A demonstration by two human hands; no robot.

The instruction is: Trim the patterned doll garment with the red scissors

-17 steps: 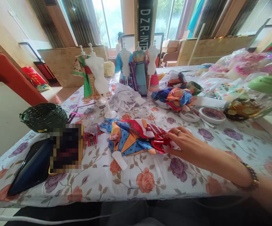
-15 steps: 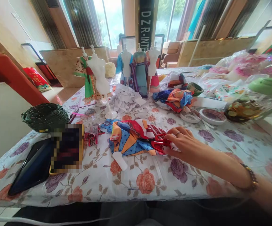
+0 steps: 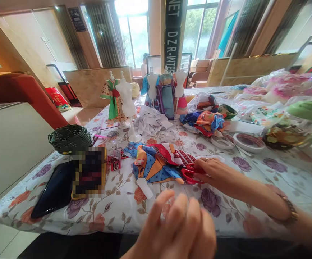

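Observation:
My right hand [image 3: 215,173] rests on the floral tablecloth [image 3: 242,208] with its fingers around the red handles of a pair of scissors [image 3: 189,173]. The scissors lie against a colourful patterned cloth [image 3: 156,162] spread in the middle of the table, with a small white mannequin piece [image 3: 144,187] poking out from under it. My left hand [image 3: 176,227] is raised at the near edge, blurred, fingers loosely together and holding nothing.
A dark woven basket [image 3: 69,138], a black phone [image 3: 54,189] and a blurred-out item lie at left. Dressed doll mannequins [image 3: 164,92] and a bare white one [image 3: 126,97] stand behind. Fabric scraps [image 3: 207,120], tape rolls [image 3: 223,141] and plastic bags crowd the right.
My left hand has come up into view at the bottom. The camera has tilted up and shifted left. My right hand stays on the scissors.

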